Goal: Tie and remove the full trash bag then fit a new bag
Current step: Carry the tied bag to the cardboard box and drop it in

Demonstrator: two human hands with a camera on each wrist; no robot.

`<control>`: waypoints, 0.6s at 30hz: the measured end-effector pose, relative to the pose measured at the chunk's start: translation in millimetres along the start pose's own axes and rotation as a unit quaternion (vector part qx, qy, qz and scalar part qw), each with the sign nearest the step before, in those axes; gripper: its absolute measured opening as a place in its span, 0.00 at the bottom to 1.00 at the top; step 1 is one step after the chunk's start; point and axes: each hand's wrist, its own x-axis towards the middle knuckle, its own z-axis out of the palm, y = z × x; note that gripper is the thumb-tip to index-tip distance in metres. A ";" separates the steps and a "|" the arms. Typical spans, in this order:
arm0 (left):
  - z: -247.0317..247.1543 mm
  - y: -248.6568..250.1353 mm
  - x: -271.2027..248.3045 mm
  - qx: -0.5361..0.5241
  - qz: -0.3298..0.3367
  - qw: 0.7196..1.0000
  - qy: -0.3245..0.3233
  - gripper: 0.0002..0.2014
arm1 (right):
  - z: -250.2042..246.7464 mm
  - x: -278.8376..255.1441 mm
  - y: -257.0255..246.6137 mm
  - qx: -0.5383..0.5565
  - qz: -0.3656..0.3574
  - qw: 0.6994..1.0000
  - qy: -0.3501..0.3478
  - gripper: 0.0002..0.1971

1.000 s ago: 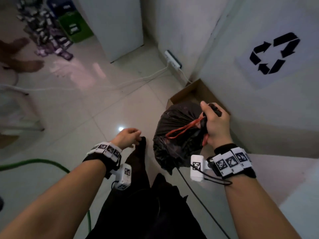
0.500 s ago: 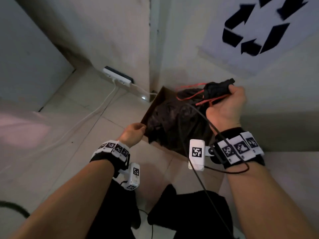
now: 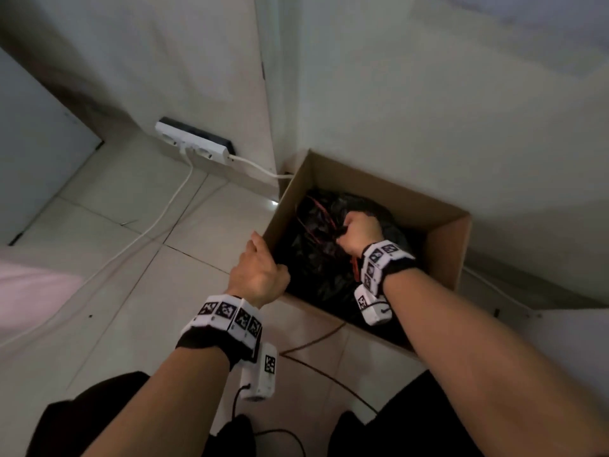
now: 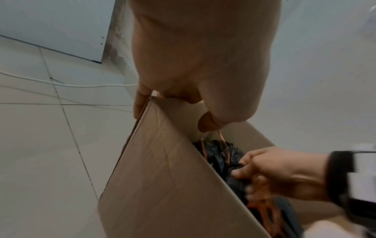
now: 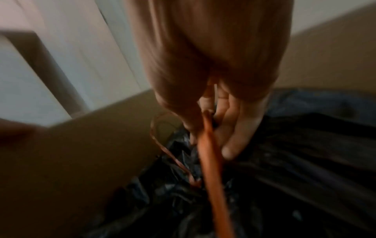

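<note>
Tiled floor underfoot, and against the wall sits an open cardboard box with the black trash bag down inside it. Left hand clamps the box's near-left rim, thumb outside, fingers curled over the edge. Right hand is in the box, fingers closed round the bag's gathered neck and its red drawstring. A white power strip lies by the wall; no readable writing anywhere, only coded wristband markers.
</note>
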 end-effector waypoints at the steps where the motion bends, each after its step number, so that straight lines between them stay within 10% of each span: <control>1: 1.9 -1.0 -1.3 0.004 0.002 1.000 0.000 0.48 | 10.8 6.8 -2.6 -0.020 0.012 1.000 -0.020 0.18; 9: -23.2 -7.9 -19.5 -0.012 0.004 0.997 -0.071 0.46 | -6.2 -6.2 -20.8 0.144 0.078 0.979 -0.124 0.20; 18: -114.7 -23.1 -229.3 -0.112 -0.083 0.980 -0.141 0.19 | -147.4 -226.7 -6.9 0.237 0.108 0.962 -0.076 0.07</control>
